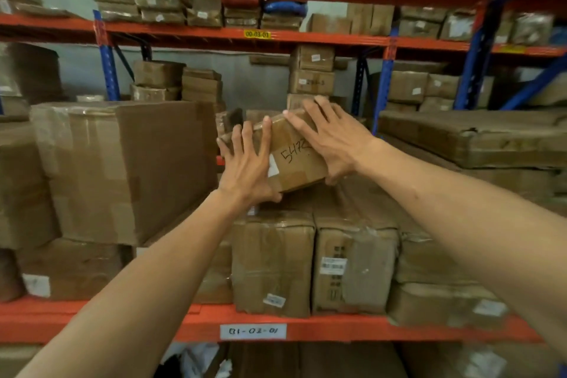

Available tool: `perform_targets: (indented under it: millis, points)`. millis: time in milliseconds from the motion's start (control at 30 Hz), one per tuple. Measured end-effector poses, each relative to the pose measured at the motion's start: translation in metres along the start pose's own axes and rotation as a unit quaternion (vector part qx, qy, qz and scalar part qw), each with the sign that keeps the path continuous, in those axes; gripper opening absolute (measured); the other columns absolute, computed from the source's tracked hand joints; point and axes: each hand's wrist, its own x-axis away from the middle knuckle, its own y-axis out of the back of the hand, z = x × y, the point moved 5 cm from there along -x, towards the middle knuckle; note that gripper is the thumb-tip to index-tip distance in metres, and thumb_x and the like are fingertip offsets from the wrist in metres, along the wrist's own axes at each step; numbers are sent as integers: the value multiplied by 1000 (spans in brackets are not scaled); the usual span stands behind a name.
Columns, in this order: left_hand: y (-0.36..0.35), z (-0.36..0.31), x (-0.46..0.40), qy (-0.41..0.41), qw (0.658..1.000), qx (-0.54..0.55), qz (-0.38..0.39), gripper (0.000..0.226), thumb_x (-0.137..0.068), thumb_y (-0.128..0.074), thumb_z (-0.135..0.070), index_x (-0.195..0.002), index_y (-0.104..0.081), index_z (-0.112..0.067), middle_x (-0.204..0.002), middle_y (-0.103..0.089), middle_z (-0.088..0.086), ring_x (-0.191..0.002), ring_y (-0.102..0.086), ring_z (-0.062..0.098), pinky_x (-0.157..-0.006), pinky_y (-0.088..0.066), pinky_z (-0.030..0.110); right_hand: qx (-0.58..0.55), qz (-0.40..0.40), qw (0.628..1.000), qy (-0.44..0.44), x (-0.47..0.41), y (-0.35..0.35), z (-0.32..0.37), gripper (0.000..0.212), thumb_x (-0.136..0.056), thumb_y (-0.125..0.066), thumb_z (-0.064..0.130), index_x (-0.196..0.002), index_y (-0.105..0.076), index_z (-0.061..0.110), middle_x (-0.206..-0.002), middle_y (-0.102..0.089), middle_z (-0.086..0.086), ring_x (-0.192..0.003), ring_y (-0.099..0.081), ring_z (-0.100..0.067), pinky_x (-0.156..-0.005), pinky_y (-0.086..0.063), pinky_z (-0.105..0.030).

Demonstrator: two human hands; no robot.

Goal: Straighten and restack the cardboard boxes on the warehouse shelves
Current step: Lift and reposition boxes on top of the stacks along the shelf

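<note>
A small cardboard box (294, 159) with handwritten black numbers on its side sits tilted on top of taped upright boxes (273, 258) on the orange shelf (337, 330). My left hand (248, 166) grips its left end, fingers spread over the top and thumb under the lower corner. On the right end lies my right hand (331, 138), fingers across the top and thumb under the box's edge. The box's far side is hidden.
A large brown box (147, 169) stands close on the left. Flat, worn boxes (478, 138) are stacked on the right. Behind, a second rack holds more boxes (311, 70) between blue uprights (382, 86). An orange beam (214, 31) runs overhead.
</note>
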Motion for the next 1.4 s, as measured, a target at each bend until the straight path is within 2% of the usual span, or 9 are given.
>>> perform_targets:
  millis: [300,400,567,667,967,1167,1233,1300,1400]
  points:
    - [-21,-158,-4,-127,990,-60,-17,163,-49,-89,-62,-153,27,-14,-154,2,28,-143,-1,50,-105,-9,83,-74,18,985,-156,143,-75,-69,167,-34,-95,57,-158,11,20,-153,-10,-23,-143,-9,-44,-116,-19,-51]
    - [-31,-201,-1,-152,983,-100,-25,157,-52,-86,-64,-155,21,-14,-152,-2,28,-142,-3,49,-103,-9,85,-111,23,974,-195,189,-100,-76,163,-40,-93,61,-157,12,20,-153,-13,-25,-143,-9,-45,-113,-14,-48]
    - [-39,-178,17,-170,976,-138,7,161,-51,-81,-76,-151,33,-21,-159,10,21,-147,8,44,-109,0,81,-117,-2,982,-148,188,-118,-62,157,-49,-89,63,-155,16,15,-149,-10,-28,-143,-8,-50,-120,-11,-59]
    - [-36,-178,13,-171,973,-152,28,159,-54,-81,-74,-150,35,-22,-158,13,19,-147,11,43,-108,3,79,-115,-2,983,-140,189,-124,-64,157,-50,-87,66,-156,17,16,-151,-11,-28,-143,-6,-48,-121,-8,-58]
    - [-50,-189,5,-115,978,-169,39,154,-60,-87,-58,-152,30,-18,-159,9,27,-146,9,50,-109,-9,80,-110,33,977,-179,176,-131,-66,162,-52,-89,63,-150,32,18,-157,-2,-25,-146,0,-43,-120,-1,-54]
    - [-52,-187,6,-132,983,-104,75,145,-67,-85,-55,-152,28,-23,-162,17,21,-147,20,45,-111,3,77,-132,36,973,-186,177,-129,-67,163,-46,-89,67,-154,25,22,-158,0,-21,-148,2,-41,-120,2,-54]
    - [-42,-177,2,-162,982,-9,96,139,-69,-81,-61,-153,25,-31,-165,18,13,-149,24,36,-113,10,72,-163,32,968,-186,176,-125,-69,154,-51,-80,77,-154,22,26,-161,5,-17,-149,10,-37,-121,5,-55]
    - [-21,-154,5,-155,983,80,66,134,-70,-77,-68,-156,19,-33,-166,21,6,-149,24,31,-115,11,69,-195,20,964,-181,174,-115,-69,136,-59,-59,91,-156,12,28,-164,8,-14,-150,16,-32,-120,8,-56]
    - [5,-84,15,-30,991,124,-44,130,-74,-70,-75,-158,16,-25,-165,25,6,-150,24,31,-118,9,66,-211,-30,959,-188,153,-89,-65,118,-65,-32,97,-157,-3,31,-166,6,-9,-152,14,-28,-119,15,-52]
